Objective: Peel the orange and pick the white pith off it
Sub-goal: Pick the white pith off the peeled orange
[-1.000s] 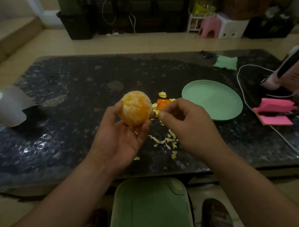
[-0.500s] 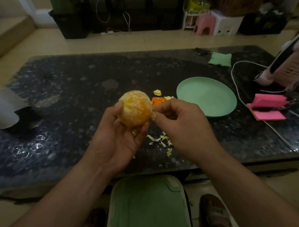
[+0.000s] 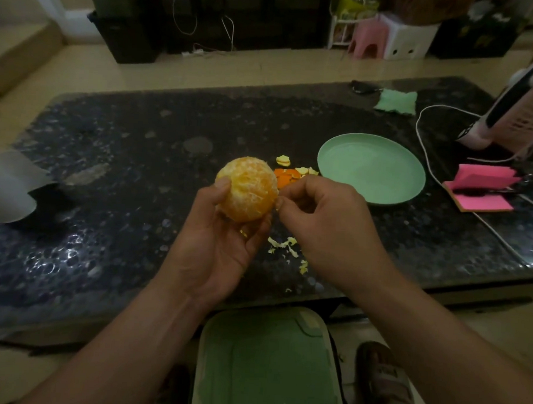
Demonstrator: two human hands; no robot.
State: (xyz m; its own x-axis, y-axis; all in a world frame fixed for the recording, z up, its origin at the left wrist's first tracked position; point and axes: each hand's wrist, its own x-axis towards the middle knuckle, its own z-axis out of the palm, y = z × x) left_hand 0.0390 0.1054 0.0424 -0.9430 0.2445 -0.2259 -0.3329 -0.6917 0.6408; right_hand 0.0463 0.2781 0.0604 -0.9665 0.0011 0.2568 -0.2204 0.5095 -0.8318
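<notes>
Holding orange (image 3: 247, 188), left hand (image 3: 217, 248), right hand (image 3: 328, 229), pinch unclear

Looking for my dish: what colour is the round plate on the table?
The plate is plain pale green, clearest in the head view.

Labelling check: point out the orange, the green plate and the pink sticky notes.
orange (image 3: 247, 187), head view, peeled front face.
green plate (image 3: 371, 167), head view, bare middle.
pink sticky notes (image 3: 486, 178), head view, upper pad.
</notes>
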